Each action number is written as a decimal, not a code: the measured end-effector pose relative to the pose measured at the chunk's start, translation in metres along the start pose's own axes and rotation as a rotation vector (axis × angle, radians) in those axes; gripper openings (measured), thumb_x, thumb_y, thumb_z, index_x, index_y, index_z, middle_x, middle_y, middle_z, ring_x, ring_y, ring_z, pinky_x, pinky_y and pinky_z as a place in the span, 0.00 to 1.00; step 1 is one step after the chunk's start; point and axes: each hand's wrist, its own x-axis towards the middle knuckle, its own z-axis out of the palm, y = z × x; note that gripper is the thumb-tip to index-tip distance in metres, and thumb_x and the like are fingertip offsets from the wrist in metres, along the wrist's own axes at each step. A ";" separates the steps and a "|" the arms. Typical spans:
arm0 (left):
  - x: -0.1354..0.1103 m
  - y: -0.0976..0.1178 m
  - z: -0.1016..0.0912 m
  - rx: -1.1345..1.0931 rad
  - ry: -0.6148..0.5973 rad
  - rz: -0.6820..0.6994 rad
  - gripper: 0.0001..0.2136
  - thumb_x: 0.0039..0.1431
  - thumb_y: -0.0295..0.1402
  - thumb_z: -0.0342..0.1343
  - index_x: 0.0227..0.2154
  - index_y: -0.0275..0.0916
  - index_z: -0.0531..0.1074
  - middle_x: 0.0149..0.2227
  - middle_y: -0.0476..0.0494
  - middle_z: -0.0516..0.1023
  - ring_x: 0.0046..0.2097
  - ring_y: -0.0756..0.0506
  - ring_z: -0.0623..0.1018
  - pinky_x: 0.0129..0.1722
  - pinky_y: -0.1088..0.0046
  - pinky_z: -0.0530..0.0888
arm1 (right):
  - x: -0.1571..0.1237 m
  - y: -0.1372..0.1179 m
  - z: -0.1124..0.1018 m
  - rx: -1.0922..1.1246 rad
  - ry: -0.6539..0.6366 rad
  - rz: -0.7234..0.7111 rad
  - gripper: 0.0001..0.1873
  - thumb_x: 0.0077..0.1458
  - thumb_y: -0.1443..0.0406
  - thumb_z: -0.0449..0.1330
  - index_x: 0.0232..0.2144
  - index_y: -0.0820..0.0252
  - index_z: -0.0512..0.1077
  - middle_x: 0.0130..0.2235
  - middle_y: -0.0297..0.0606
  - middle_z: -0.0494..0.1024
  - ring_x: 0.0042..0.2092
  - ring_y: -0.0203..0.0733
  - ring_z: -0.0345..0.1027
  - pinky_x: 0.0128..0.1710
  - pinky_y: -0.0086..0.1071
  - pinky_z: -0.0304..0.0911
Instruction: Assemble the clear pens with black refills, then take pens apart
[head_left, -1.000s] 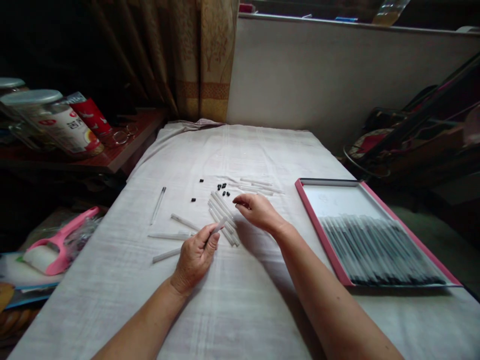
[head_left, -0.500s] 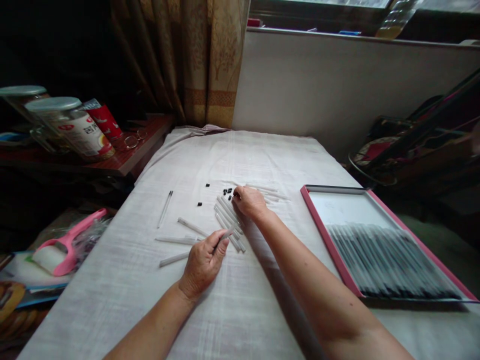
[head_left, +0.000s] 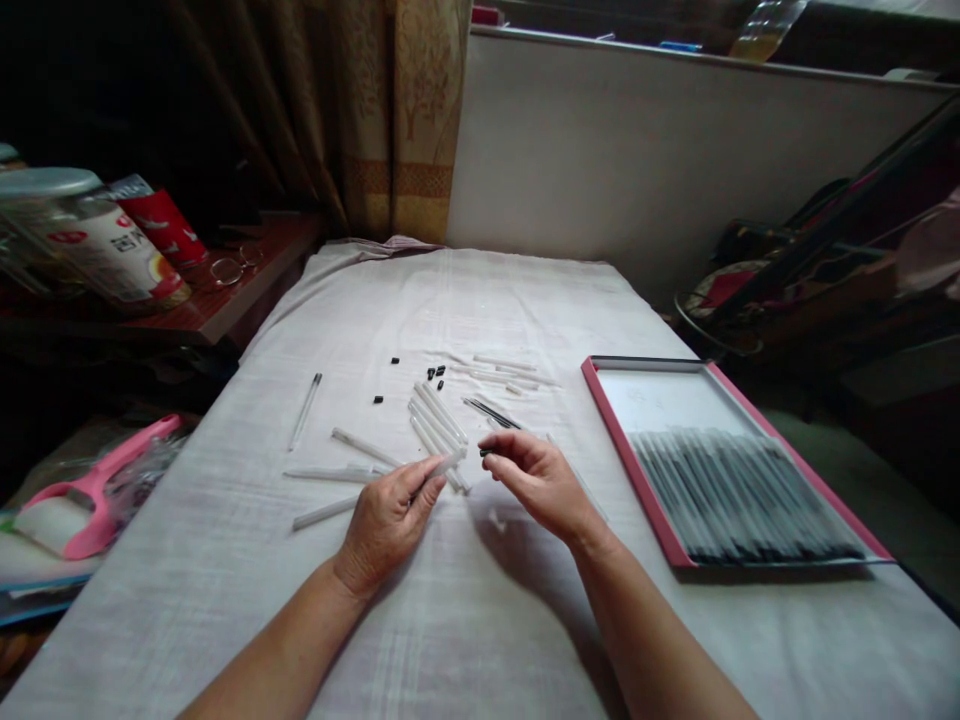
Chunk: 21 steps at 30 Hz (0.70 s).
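Note:
My left hand [head_left: 394, 518] is closed around a clear pen barrel [head_left: 448, 463], whose end points toward my right hand. Between thumb and fingers, my right hand [head_left: 536, 480] pinches a small black pen plug [head_left: 486, 452], a short way from that barrel's end. Several clear pen barrels [head_left: 435, 415] lie just beyond my left hand, and others [head_left: 360, 443] fan out to its left. Several black plugs [head_left: 439, 371] are scattered farther back. Dark thin refills [head_left: 491, 411] rest past my right hand, partly hidden by it. A single pen with a black end [head_left: 305, 412] lies at the left.
A pink-edged box [head_left: 630, 480] at the right holds a row of pens [head_left: 739, 495] with black ends. White caps or tubes [head_left: 504, 372] lie at the back. On the left, a side table [head_left: 225, 310] bears jars [head_left: 112, 250] and glasses [head_left: 236, 266]; a pink peeler [head_left: 97, 490] lies lower.
My right hand has come back from the black plugs toward my left hand, bringing one plug in its pinch. My left hand still grips the barrel. The view has shifted slightly right.

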 end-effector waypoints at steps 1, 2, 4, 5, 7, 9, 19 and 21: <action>0.000 0.000 0.000 0.009 -0.009 0.011 0.13 0.65 0.35 0.51 0.47 0.40 0.76 0.42 0.43 0.83 0.40 0.47 0.82 0.43 0.74 0.78 | -0.003 0.001 0.001 0.006 0.010 -0.004 0.08 0.49 0.63 0.62 0.34 0.59 0.75 0.30 0.34 0.77 0.31 0.36 0.69 0.32 0.30 0.65; 0.000 0.001 0.000 0.017 -0.021 0.021 0.13 0.65 0.35 0.51 0.48 0.40 0.76 0.42 0.43 0.83 0.41 0.47 0.82 0.43 0.75 0.78 | -0.005 0.002 0.002 0.009 0.013 -0.007 0.08 0.49 0.63 0.62 0.34 0.59 0.75 0.29 0.34 0.77 0.30 0.36 0.69 0.32 0.30 0.65; -0.001 0.001 0.000 0.031 -0.050 0.033 0.13 0.65 0.34 0.51 0.49 0.41 0.75 0.44 0.44 0.82 0.43 0.47 0.82 0.44 0.76 0.77 | -0.007 0.003 0.004 0.013 0.003 -0.020 0.08 0.50 0.63 0.62 0.34 0.59 0.74 0.30 0.34 0.77 0.32 0.36 0.70 0.33 0.30 0.66; -0.001 0.001 0.000 0.038 -0.064 0.036 0.13 0.65 0.34 0.51 0.50 0.42 0.74 0.44 0.44 0.82 0.44 0.48 0.82 0.44 0.76 0.77 | -0.007 0.004 0.005 0.012 -0.005 -0.032 0.08 0.51 0.63 0.62 0.35 0.58 0.74 0.31 0.35 0.78 0.33 0.37 0.71 0.35 0.31 0.67; -0.001 0.002 0.000 0.053 -0.081 0.039 0.14 0.65 0.34 0.51 0.50 0.43 0.74 0.45 0.45 0.82 0.44 0.47 0.82 0.44 0.75 0.77 | -0.007 0.006 0.007 -0.010 -0.013 -0.070 0.08 0.53 0.63 0.61 0.36 0.58 0.75 0.33 0.36 0.79 0.35 0.38 0.73 0.37 0.31 0.68; -0.002 0.002 0.000 0.067 -0.091 0.044 0.14 0.66 0.35 0.51 0.51 0.43 0.74 0.45 0.45 0.82 0.44 0.47 0.81 0.44 0.75 0.77 | -0.008 0.007 0.007 -0.071 -0.002 -0.114 0.08 0.54 0.64 0.60 0.37 0.58 0.75 0.34 0.37 0.80 0.35 0.38 0.73 0.37 0.31 0.69; -0.002 0.002 -0.006 0.175 -0.141 0.095 0.14 0.67 0.35 0.49 0.51 0.42 0.73 0.41 0.45 0.82 0.40 0.48 0.81 0.40 0.75 0.77 | -0.013 -0.006 -0.001 -0.456 -0.046 -0.391 0.07 0.58 0.69 0.58 0.37 0.58 0.76 0.33 0.38 0.79 0.33 0.37 0.72 0.34 0.29 0.66; -0.002 0.003 -0.007 0.186 -0.154 0.108 0.14 0.67 0.35 0.48 0.51 0.42 0.73 0.40 0.45 0.82 0.39 0.48 0.81 0.39 0.76 0.76 | -0.014 -0.007 -0.002 -0.465 -0.076 -0.365 0.07 0.58 0.68 0.58 0.38 0.58 0.76 0.34 0.38 0.80 0.34 0.37 0.73 0.35 0.29 0.66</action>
